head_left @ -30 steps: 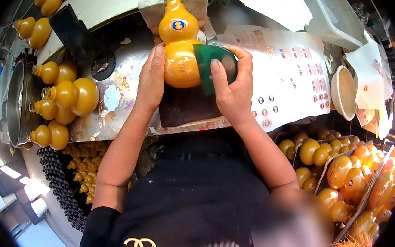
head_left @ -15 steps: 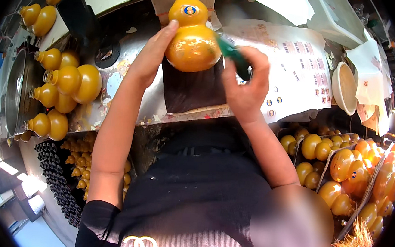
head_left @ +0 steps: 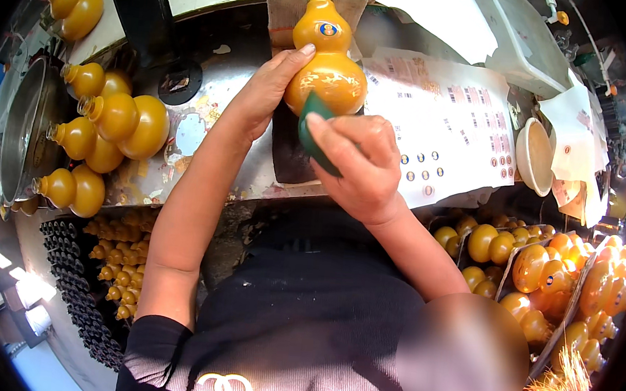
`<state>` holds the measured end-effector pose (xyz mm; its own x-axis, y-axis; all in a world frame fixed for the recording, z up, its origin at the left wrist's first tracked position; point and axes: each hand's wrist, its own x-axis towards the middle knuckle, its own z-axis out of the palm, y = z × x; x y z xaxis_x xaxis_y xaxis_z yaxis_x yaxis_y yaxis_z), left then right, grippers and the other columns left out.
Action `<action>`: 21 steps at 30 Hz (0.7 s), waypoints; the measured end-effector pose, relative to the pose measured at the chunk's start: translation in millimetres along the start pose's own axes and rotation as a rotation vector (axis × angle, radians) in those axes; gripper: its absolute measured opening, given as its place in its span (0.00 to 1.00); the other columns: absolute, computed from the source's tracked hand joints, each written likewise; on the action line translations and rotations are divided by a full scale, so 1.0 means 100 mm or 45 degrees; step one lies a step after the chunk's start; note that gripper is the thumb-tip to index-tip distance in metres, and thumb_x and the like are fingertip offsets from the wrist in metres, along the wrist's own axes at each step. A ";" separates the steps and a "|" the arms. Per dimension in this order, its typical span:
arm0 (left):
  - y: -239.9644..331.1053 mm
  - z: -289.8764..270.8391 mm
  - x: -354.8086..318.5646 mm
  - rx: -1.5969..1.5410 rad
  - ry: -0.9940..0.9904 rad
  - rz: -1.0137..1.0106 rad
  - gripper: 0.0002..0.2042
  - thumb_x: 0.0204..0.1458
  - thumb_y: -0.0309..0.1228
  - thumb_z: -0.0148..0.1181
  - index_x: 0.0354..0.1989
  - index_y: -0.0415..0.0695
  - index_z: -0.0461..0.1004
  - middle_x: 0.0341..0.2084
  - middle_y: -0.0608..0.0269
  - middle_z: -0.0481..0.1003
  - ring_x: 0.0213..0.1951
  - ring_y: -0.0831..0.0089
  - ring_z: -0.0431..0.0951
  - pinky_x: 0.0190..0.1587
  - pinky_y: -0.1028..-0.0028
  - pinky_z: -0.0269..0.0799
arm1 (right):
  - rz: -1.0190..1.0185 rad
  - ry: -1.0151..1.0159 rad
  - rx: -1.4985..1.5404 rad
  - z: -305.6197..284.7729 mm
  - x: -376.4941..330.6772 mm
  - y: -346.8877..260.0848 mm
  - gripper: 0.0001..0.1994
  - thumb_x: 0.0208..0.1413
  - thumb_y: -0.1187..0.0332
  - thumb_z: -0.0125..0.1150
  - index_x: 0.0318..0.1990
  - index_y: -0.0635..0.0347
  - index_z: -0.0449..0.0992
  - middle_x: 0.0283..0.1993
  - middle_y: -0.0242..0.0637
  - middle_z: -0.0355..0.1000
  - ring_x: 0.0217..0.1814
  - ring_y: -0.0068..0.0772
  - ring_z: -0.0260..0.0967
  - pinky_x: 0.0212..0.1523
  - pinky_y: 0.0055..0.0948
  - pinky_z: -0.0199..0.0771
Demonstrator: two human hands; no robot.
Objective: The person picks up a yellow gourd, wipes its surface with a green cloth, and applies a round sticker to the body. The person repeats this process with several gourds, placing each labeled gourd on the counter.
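A yellow-orange gourd-shaped bottle (head_left: 329,79) with a small blue round sticker (head_left: 328,29) on its upper bulb lies with its neck away from me. My left hand (head_left: 262,92) grips it from the left, thumb on the waist; the other fingers are mostly hidden. Gold-coloured decal marks show on the lower bulb. In my right hand (head_left: 365,163) is a dark green flat scraper (head_left: 314,128), its edge against the lower left of that bulb. Under the bottle are a grey cloth-covered rest (head_left: 282,6) and a dark pad (head_left: 290,161).
Sheets of decals (head_left: 436,124) lie right of the bottle, beside a shallow bowl (head_left: 535,156). Several gourd bottles (head_left: 138,127) stand left by a metal basin (head_left: 19,139). A phone (head_left: 140,13) stands behind them. Crates of bottles (head_left: 542,269) sit low on the right.
My right hand has brought the scraper from the lower bulb's right side across to its lower left. My left hand keeps its hold on the bottle. The whole view has shifted slightly.
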<state>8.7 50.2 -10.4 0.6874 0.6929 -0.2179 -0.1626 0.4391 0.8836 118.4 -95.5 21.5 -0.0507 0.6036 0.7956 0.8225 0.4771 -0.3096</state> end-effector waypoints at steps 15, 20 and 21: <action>-0.16 0.00 -0.41 0.178 0.081 0.296 0.34 0.62 0.52 0.45 0.68 0.38 0.51 0.62 0.52 0.61 0.64 0.68 0.60 0.64 0.72 0.56 | 0.452 -0.390 0.354 -0.20 0.64 0.37 0.14 0.51 0.71 0.63 0.46 0.62 0.73 0.42 0.45 0.73 0.44 0.45 0.73 0.46 0.33 0.72; -0.30 0.07 -0.44 0.367 0.124 0.403 0.46 0.51 0.51 0.64 0.69 0.36 0.47 0.63 0.46 0.58 0.66 0.62 0.56 0.66 0.69 0.50 | 0.409 -0.587 0.343 -0.16 0.84 0.68 0.15 0.53 0.68 0.62 0.46 0.64 0.72 0.41 0.48 0.73 0.45 0.49 0.72 0.46 0.35 0.71; -0.31 0.08 -0.44 0.359 0.119 0.401 0.45 0.51 0.51 0.64 0.69 0.36 0.47 0.63 0.46 0.58 0.66 0.63 0.56 0.66 0.69 0.50 | 0.374 -0.604 0.311 -0.14 0.88 0.73 0.15 0.53 0.68 0.62 0.46 0.64 0.72 0.41 0.48 0.73 0.45 0.50 0.72 0.46 0.35 0.71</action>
<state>-11.1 2.1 -24.7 0.5661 0.8225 0.0554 -0.1455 0.0335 0.9888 181.8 -17.0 76.0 -0.1343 0.9243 0.3572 0.6894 0.3460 -0.6364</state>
